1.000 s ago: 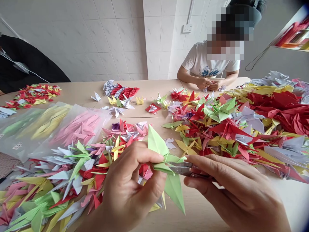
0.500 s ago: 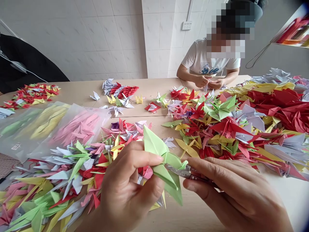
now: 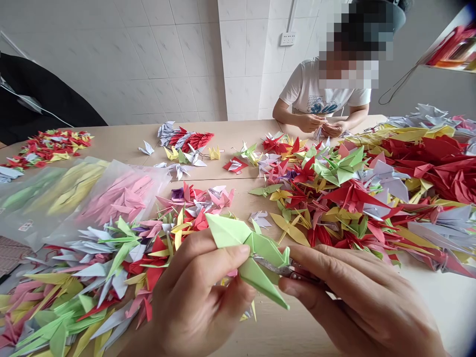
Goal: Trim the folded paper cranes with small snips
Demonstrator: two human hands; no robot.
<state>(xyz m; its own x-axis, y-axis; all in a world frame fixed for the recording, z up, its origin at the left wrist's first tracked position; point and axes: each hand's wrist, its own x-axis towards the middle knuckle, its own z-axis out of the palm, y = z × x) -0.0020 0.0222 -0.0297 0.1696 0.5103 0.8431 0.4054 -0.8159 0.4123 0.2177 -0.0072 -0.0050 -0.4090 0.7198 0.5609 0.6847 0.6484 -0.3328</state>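
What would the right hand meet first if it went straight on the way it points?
The green crane: the right hand points left, its metal tool touching the crane's body. Close behind, though depth is unclear, is the thumb of the left hand.

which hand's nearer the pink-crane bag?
Left. The left hand, pinching a green crane, is right of the pink-crane bag; the right hand, gripping a metal tool, is farther right.

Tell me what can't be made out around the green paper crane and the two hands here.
Head view, metal tool: only a short silver stretch shows; the right hand and green paper crane cover the rest.
Wrist of the left hand: cut off by the bottom edge.
Paper in the other person's hands: too small.
Inside the plastic bag: blurred by cloudy film.
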